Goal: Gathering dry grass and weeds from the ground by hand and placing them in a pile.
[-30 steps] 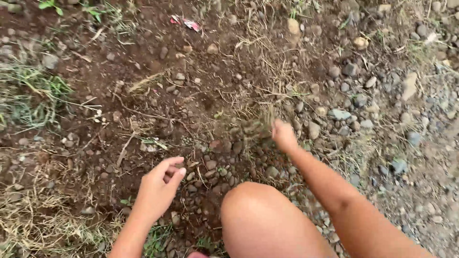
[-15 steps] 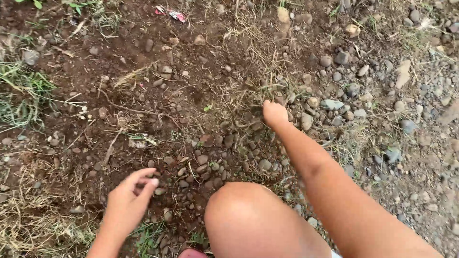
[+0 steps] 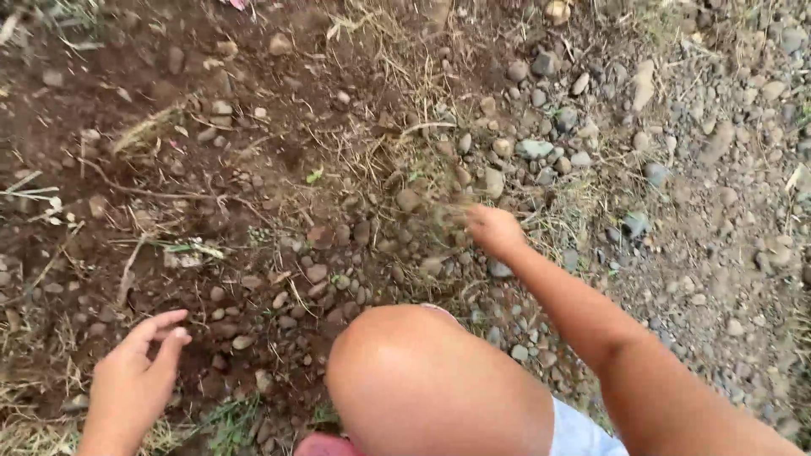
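right hand [image 3: 494, 230] is clenched on a blurred tuft of dry grass [image 3: 448, 218] just above the stony ground [image 3: 676, 169], ahead of the bare knee [image 3: 405, 371], while the left hand [image 3: 135, 376] hovers well apart at lower left, fingers loosely spread over the pebbles [image 3: 296, 295], holding nothing

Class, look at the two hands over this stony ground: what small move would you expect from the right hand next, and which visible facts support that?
Probably a short pull toward the knee. The right hand is closed on a blurred tuft of dry grass among the stones, while the left hand hovers open above bare soil, holding nothing.
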